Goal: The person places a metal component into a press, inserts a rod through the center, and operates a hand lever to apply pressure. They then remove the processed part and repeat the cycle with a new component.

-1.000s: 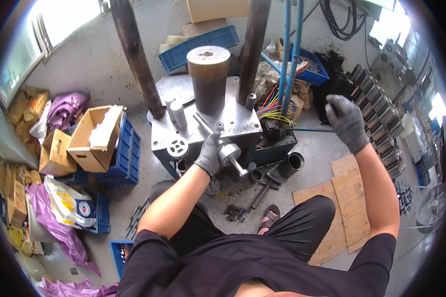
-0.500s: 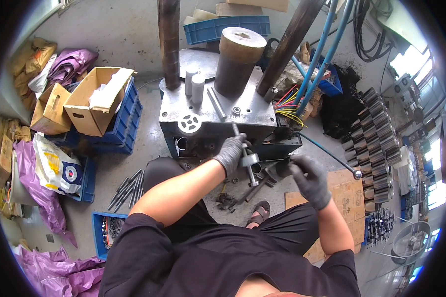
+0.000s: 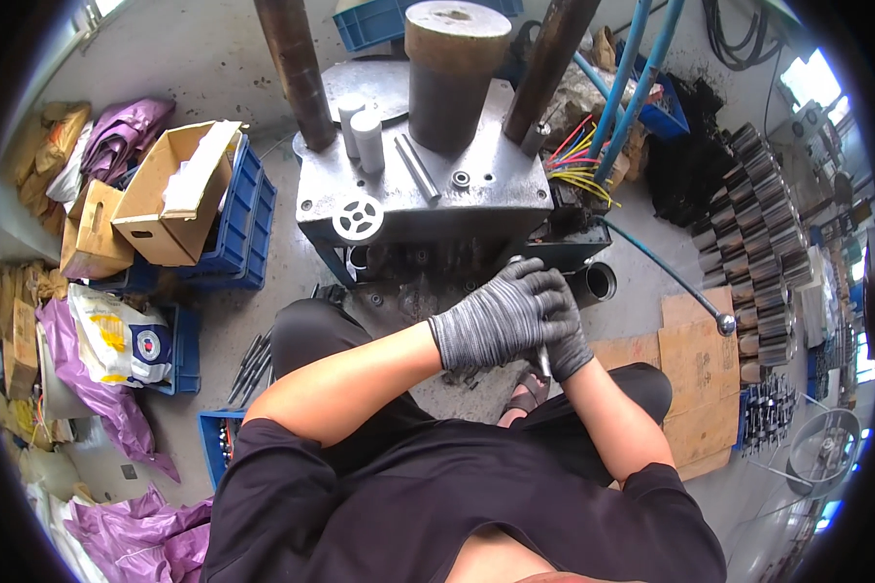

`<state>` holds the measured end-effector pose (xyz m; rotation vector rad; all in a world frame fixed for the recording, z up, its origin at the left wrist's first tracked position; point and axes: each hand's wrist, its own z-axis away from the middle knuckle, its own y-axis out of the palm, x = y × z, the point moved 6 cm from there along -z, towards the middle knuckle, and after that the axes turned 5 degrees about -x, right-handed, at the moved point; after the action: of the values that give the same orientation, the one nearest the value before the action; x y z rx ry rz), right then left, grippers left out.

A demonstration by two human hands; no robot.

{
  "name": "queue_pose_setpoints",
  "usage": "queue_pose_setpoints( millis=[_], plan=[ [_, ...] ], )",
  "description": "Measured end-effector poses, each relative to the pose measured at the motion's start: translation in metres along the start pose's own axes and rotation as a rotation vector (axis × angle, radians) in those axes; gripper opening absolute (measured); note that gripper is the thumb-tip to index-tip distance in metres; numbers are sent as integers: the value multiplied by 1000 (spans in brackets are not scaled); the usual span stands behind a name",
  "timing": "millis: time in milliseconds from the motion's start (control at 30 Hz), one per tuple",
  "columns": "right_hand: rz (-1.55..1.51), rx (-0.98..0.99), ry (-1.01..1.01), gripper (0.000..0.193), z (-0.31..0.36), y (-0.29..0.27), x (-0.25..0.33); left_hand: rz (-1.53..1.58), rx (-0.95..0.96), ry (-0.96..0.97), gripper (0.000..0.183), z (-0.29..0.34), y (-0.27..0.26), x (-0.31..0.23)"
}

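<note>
My two grey-gloved hands are together above my lap, in front of the press. My left hand point(image 3: 491, 316) is closed round a metal shaft point(image 3: 544, 363), whose lower end sticks out below the gloves. Pressed against it from the right, my right hand point(image 3: 568, 342) is closed on the same shaft. The gloves hide the shaft's middle and its collar. Beyond them, the steel press table point(image 3: 331, 189) carries a loose rod point(image 3: 417, 168), two pale cylinders point(image 3: 367, 141), a small ring point(image 3: 461, 180) and a white spoked disc point(image 3: 358, 219) at its front edge.
A thick steel ram point(image 3: 452, 97) stands on the table between dark columns. A ball-ended lever point(image 3: 726, 324) reaches out at right, above flattened cardboard point(image 3: 700, 389). Stacked metal tubes point(image 3: 758, 233) stand farther right. Rods point(image 3: 251, 369) and blue crates point(image 3: 253, 233) lie left.
My right hand has come in from the right and closed on the shaft beside my left. The left hand has moved right and nearer with the shaft. The view has shifted slightly.
</note>
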<state>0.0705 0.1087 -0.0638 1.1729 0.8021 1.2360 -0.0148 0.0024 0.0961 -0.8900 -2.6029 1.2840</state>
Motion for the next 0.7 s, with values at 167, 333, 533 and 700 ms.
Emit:
queue_pose_setpoints(
  millis=[167,333,533,700],
  plan=[
    [102,-161,-171,50,3,44,28,3,44,-184,50,11,2,26],
    [232,-277,-270,53,5,51,43,140,-87,-419,51,13,-2,62],
    [587,-379,-94,52,-3,20,8,646,-75,-951,57,29,18,89],
    [909,-371,-137,39,-6,23,0,730,59,-997,31,34,22,96]
  ],
)
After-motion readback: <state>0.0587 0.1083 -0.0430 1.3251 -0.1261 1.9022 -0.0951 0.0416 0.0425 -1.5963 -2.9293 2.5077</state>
